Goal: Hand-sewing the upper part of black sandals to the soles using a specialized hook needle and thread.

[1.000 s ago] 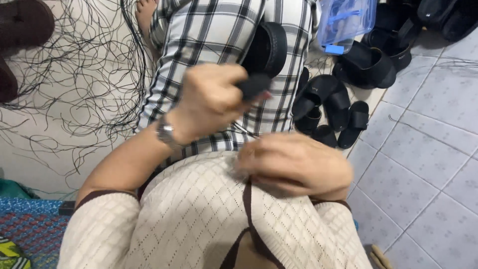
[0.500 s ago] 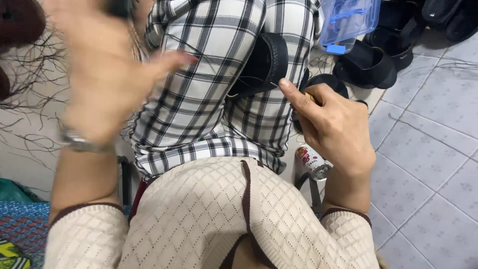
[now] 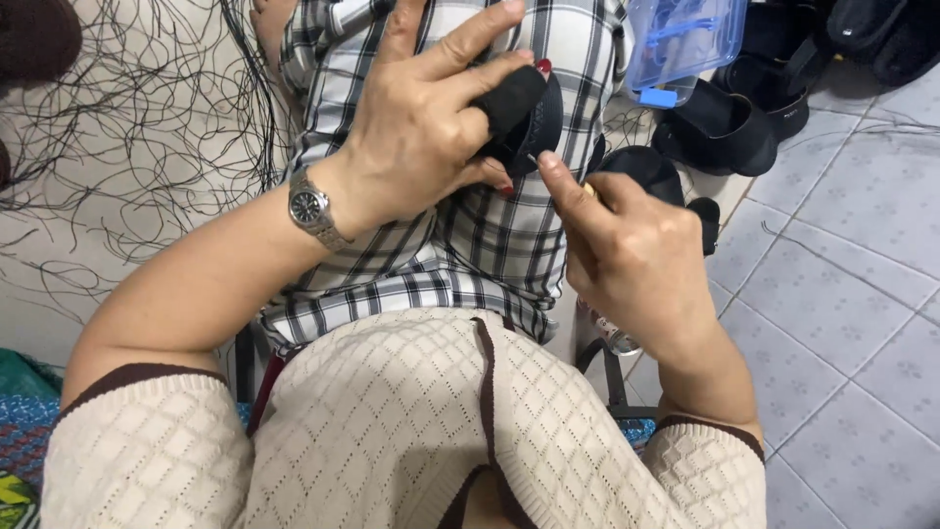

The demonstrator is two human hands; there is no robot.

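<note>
My left hand (image 3: 421, 127), with a silver wristwatch (image 3: 311, 209) on the wrist, grips a black curved strap piece (image 3: 519, 113) above my lap. My right hand (image 3: 627, 255) pinches a thin needle (image 3: 534, 159) whose tip meets the edge of the black piece. A yellowish bit shows between the right fingers. Both hands are over my checked black-and-white trousers (image 3: 470, 245). My cream knitted top (image 3: 392, 431) fills the bottom of the view.
Loose black threads (image 3: 127, 127) lie spread on the pale floor at left. A clear blue-tinted plastic box (image 3: 685, 39) and several black sandal parts (image 3: 744, 127) sit at upper right. Grey floor tiles (image 3: 842, 294) stretch to the right. A patterned mat (image 3: 20, 451) shows at lower left.
My left hand has come back down from high at the left and brought the black piece in front of me. My right hand has moved in and set the needle to it.
</note>
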